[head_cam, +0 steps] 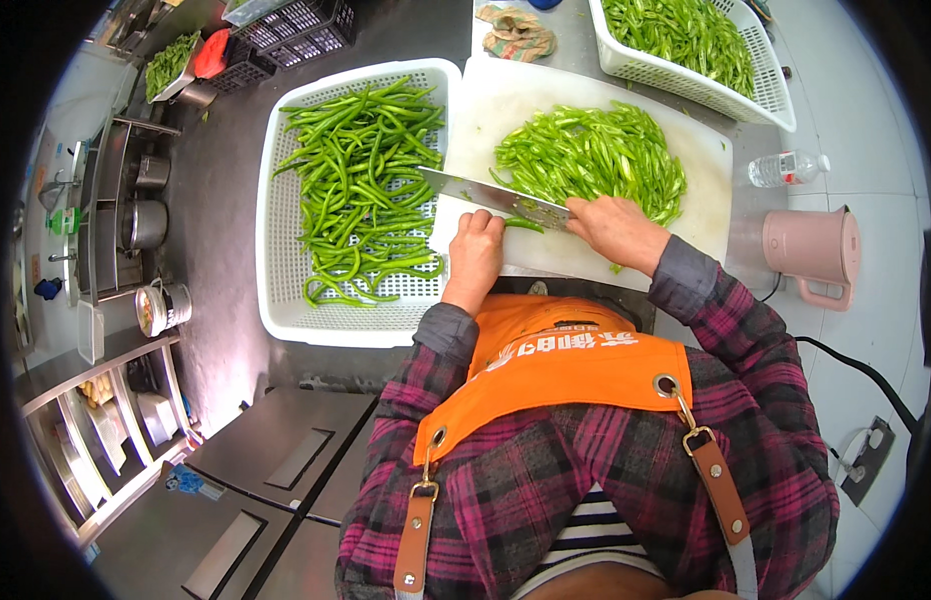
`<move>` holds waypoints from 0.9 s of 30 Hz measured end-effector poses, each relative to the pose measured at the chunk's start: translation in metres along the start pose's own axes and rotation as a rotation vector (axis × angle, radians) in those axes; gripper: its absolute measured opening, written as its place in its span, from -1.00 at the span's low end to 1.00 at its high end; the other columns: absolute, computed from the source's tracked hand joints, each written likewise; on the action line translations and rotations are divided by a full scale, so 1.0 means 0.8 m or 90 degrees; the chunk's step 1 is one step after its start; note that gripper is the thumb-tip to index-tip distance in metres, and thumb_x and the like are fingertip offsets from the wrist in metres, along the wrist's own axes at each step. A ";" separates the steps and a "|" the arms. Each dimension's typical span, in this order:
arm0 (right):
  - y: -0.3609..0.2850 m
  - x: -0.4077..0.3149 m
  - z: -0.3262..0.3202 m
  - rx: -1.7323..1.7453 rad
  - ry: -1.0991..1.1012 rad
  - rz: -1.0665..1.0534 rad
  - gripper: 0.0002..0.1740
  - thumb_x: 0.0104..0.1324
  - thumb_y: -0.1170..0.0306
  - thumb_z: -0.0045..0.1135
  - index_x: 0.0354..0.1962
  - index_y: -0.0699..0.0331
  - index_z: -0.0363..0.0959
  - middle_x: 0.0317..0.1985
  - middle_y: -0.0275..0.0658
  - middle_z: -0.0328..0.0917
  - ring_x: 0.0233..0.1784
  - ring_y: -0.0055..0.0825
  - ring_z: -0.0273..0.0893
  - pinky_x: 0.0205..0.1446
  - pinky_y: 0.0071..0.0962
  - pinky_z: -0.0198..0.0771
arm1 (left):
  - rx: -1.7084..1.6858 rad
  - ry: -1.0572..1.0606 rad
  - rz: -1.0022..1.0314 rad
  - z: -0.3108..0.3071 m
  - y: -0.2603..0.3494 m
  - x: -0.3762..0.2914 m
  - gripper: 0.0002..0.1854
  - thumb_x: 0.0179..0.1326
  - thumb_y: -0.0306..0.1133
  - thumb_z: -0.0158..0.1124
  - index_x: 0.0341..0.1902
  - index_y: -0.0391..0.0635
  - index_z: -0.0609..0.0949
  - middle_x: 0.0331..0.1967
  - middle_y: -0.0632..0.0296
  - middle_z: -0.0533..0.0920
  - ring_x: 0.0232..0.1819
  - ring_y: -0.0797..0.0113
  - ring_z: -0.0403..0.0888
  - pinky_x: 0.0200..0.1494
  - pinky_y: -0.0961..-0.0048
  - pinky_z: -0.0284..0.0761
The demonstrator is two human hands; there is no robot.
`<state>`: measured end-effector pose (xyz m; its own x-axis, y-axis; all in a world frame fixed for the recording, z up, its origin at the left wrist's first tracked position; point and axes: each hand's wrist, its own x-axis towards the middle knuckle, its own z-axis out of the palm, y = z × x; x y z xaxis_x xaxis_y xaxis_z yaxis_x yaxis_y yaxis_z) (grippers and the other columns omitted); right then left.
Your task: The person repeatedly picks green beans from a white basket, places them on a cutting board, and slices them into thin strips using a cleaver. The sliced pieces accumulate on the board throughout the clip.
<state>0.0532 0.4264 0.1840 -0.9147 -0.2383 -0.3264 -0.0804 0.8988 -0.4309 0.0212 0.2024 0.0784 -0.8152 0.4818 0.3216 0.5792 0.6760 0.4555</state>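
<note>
My right hand (614,231) grips a cleaver (495,196) at its handle end. Bits of green cling to the blade, whose far tip points left over the rim of a white plastic basket (264,247). Curled fingers of my left hand (477,251) hold a green chili pepper (524,224); one end sticks out to the right, just below the blade. Both hands are over a white cutting board (484,97). Beyond the cleaver lies a heap of sliced green peppers (593,154). Whole long green peppers (360,180) fill much of the basket on the left.
A second white basket (705,97) at the upper right holds sliced peppers. A crumpled cloth (516,34) lies behind the board. To the right are a plastic bottle (784,169) and a pink electric kettle (810,244). Black crates (300,34) stand at upper left.
</note>
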 end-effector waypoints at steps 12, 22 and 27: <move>0.000 0.005 0.002 -0.016 0.046 0.002 -0.76 0.37 0.25 0.10 -0.21 0.27 0.42 -0.49 0.04 0.56 -0.37 0.12 0.54 -0.30 0.00 0.41 | -0.063 -0.007 0.020 0.001 0.004 -0.002 -0.88 0.00 -0.57 0.28 -0.35 -0.13 0.61 -0.34 0.14 0.52 -0.21 0.05 0.49 -0.13 0.23 0.50; 0.001 0.010 0.000 0.043 0.010 -0.019 -0.73 0.37 0.23 0.08 -0.18 0.28 0.47 -0.37 0.07 0.60 -0.26 0.11 0.57 -0.19 0.01 0.45 | -0.079 -0.014 0.092 -0.002 -0.007 -0.005 -0.77 -0.14 -0.63 0.23 -0.33 -0.16 0.56 -0.26 0.15 0.51 -0.14 0.04 0.46 -0.09 0.24 0.50; -0.004 0.010 0.012 0.112 0.019 -0.019 -0.74 0.35 0.24 0.11 -0.19 0.28 0.47 -0.43 0.07 0.58 -0.31 0.11 0.55 -0.24 -0.01 0.43 | -0.080 -0.043 0.084 -0.007 -0.006 -0.008 -0.72 -0.17 -0.63 0.21 -0.28 -0.15 0.56 -0.22 0.16 0.51 -0.10 0.06 0.47 -0.06 0.25 0.51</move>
<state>0.0501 0.4182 0.1751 -0.9244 -0.2505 -0.2877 -0.0394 0.8128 -0.5812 0.0233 0.1930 0.0787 -0.7277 0.6005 0.3315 0.6729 0.5315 0.5144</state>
